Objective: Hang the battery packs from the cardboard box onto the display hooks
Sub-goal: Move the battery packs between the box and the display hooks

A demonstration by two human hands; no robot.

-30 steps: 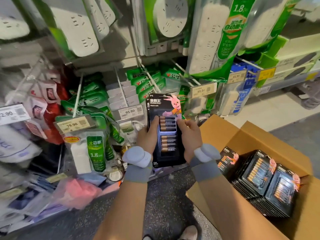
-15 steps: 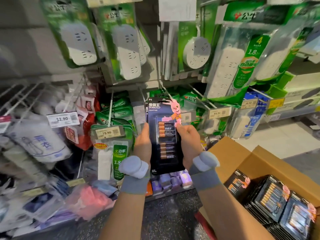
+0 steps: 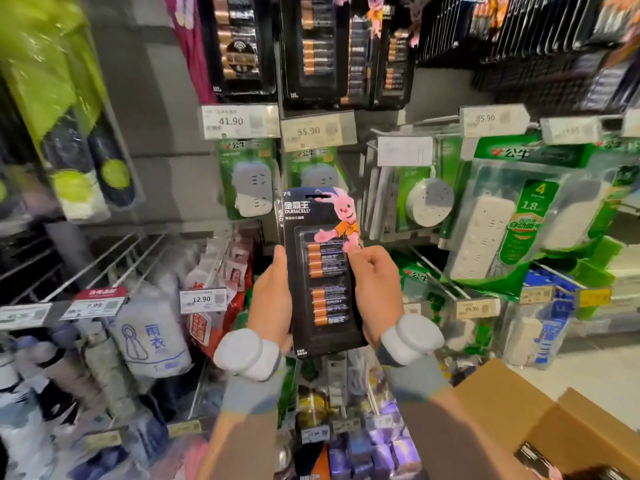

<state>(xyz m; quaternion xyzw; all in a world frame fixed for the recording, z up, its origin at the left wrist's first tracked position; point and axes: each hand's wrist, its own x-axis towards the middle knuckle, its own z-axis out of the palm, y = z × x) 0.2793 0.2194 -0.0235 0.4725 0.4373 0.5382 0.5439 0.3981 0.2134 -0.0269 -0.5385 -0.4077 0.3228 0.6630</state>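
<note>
Before a store display wall point(image 3: 166, 168), a Duracell battery pack point(image 3: 322, 271) is clasped upright, the left hand point(image 3: 272, 299) at nine o'clock, the right hand point(image 3: 375, 292) at three.

Black battery packs point(image 3: 320, 268) stand upright, held before the shelves; cardboard box point(image 3: 540, 420) sits lower right.

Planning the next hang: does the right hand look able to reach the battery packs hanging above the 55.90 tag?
Probably yes. The right hand and left hand hold the battery pack below the 55.90 tag. The hung packs sit above it, and nothing in front blocks the way up.
</note>
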